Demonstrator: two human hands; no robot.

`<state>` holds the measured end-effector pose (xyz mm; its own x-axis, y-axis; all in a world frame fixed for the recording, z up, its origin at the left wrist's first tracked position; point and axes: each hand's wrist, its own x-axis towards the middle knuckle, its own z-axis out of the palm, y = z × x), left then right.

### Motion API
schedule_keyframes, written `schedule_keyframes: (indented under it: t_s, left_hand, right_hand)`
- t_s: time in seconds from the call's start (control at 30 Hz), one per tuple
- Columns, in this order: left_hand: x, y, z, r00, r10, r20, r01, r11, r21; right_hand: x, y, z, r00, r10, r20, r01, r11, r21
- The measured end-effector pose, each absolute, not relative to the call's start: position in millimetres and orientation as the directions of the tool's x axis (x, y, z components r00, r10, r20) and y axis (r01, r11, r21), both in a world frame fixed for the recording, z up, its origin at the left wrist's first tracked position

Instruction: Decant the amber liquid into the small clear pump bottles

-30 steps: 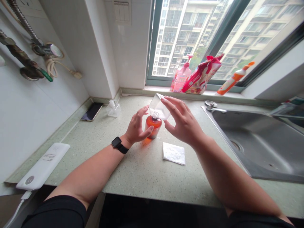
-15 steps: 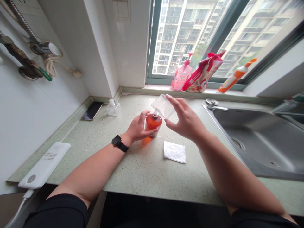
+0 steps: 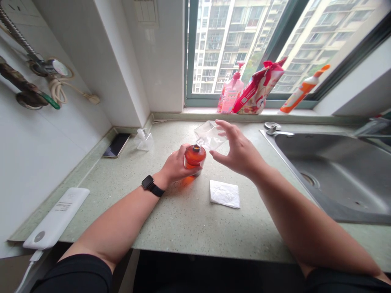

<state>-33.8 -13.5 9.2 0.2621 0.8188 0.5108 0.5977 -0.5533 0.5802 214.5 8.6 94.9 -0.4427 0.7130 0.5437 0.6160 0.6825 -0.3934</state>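
An amber bottle (image 3: pixel 195 156) with an open neck stands on the counter, and my left hand (image 3: pixel 177 166) is wrapped around its side. My right hand (image 3: pixel 236 148) holds a clear square bottle (image 3: pixel 210 135) between thumb and fingers. This clear bottle is tilted, its neck pointing down and left, close to the amber bottle's mouth. Whether the two necks touch, I cannot tell. Just in front of the bottles lies a folded white tissue (image 3: pixel 225 194). A clear pump top (image 3: pixel 143 139) rests on the counter to the left.
At the left are a phone (image 3: pixel 116 145) and a white power bank (image 3: pixel 58 217) with a cable. A steel sink (image 3: pixel 330 171) with a faucet (image 3: pixel 276 130) is on the right. The windowsill bears a pink pump bottle (image 3: pixel 231 95), a red bag (image 3: pixel 259 89) and an orange-white bottle (image 3: pixel 301 95).
The clear bottle's neck has shifted from over the amber bottle's mouth to just behind and right of it. Both hands keep their holds. The view has shifted slightly.
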Motion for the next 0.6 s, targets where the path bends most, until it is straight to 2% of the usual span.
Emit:
schedule_keyframes:
  t_s: [0.23,0.4,0.6]
  left_hand:
    - [-36,-12,8,0.261,0.818,0.513,0.617,-0.55,0.562]
    - [-38,-10,5,0.262,0.798,0.542,0.615,-0.571,0.543]
    - [-40,-10,7,0.233,0.786,0.573,0.642,-0.567,0.517]
  right_hand:
    - [228,20,101,-0.323,0.813,0.485,0.524,0.58,-0.624]
    - [250,40,112,-0.203,0.883,0.423,0.367,0.469,-0.803]
    - [252,49,77,-0.185,0.962,0.202,0.224,0.242,-0.944]
